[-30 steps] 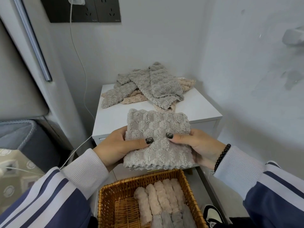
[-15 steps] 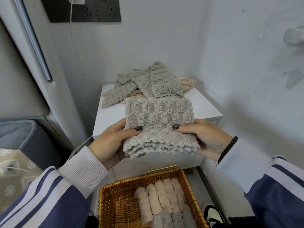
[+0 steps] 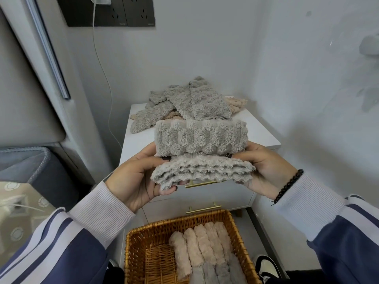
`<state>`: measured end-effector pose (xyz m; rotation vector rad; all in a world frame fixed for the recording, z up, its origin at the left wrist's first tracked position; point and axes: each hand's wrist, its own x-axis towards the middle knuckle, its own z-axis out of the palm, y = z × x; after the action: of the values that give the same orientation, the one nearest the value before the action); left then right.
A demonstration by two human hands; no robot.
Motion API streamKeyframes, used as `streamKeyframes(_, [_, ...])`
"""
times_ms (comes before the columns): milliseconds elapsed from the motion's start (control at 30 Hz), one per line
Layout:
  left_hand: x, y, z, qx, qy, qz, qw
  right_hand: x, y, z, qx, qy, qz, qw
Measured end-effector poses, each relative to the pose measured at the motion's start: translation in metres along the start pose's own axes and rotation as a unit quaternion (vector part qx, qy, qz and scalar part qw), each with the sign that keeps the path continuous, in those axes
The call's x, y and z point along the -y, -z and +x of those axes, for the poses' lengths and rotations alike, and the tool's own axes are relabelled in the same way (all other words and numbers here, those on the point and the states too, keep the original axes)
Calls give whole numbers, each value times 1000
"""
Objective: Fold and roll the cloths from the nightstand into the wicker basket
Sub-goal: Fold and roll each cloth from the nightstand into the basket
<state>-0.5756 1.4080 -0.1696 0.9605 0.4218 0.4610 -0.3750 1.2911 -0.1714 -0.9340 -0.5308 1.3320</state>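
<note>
Grey cloth (image 3: 201,152) half-rolled, gripped both hands; fingers mostly hidden.

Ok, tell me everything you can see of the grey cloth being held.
The grey cloth is fluffy, ribbed fleece by its look, partly rolled: a thick roll on top, layered scalloped edges hanging below. It is held level in the air over the nightstand's front, above the wicker basket. The left hand and right hand grip its two ends, thumbs pressed under the roll.

Fluffy cloth (image 3: 201,140) — woven wicker basket (image 3: 235,228).
</note>
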Motion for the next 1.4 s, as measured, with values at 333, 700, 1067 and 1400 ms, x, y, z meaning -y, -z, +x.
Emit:
streamKeyframes(333, [-3,-1,-1,-28,-37,18,999,0,-2,-3,2,-1,10,1000])
streamKeyframes(700, [12,26,12,-64,28,197,978,-11,-2,-3,-38,-39,-281,958])
streamKeyframes(1067, [32,63,8,-8,44,517,855,-46,7,4,37,-62,-660,748])
streamKeyframes(1400, [90,85,14,65,118,784,606,-153,16,5,80,-124,-750,645])
